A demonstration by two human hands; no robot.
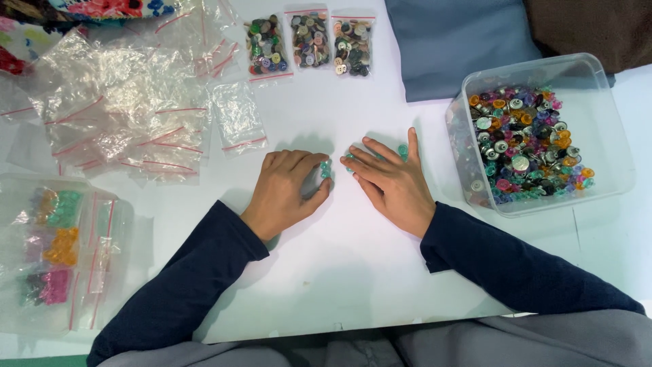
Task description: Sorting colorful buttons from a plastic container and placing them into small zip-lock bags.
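Two hands lie low on the white bench [326, 272], close together. My left hand [288, 194] is curled, its fingertips pinching a small cluster of teal buttons [326, 168] against the bench top. My right hand [390, 180] lies flat and spread, palm down, gripping nothing; a few more teal pieces [403, 151] peek out between and just past its fingers, touching them.

Just to the right stands a clear plastic tub [598, 88] holding a heap of mixed buttons [526, 143], orange, purple, pink, teal and metal ones. Beyond my hands, at the far edge, three small zip bags of dark mixed buttons [310, 42] lie in a row. To the left of those spreads a loose pile of empty clear zip bags [129, 102] with red seal strips. Near my left elbow sits another clear container [102, 224] with bags of sorted green, orange and pink buttons [58, 248]. Folded blue cloth [462, 41] lies behind the tub.
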